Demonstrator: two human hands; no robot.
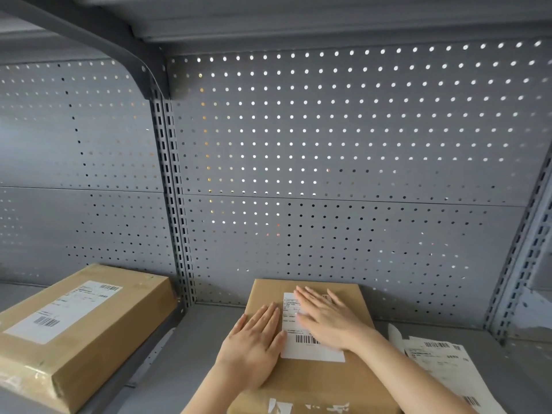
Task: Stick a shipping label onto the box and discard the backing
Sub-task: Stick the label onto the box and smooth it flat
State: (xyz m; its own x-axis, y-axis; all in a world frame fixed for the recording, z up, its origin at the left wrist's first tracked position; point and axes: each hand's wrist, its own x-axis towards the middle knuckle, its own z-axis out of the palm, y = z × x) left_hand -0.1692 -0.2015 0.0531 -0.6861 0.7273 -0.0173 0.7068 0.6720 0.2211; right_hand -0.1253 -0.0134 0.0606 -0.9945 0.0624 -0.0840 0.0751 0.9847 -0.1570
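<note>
Both hands flat and open, gripping nothing: left hand (254, 339) steadies the stiff box (310, 380), right hand (325, 318) smooths the thin label (294, 351); flimsy backing needs an edge pinch

Illumination is soft, even and moderately dim, with a cool grey cast. Bright light enters from behind through the holes of the perforated back panel (343, 138), strongest at upper right; lower holes read dark. Shadows are faint and diffuse. The right hand (324, 319) shows motion blur at the fingers; the left hand (257, 339) is sharper. Wide-angle distortion bends the slotted uprights (174, 204) and frame edges. Label print is unreadable.
</note>
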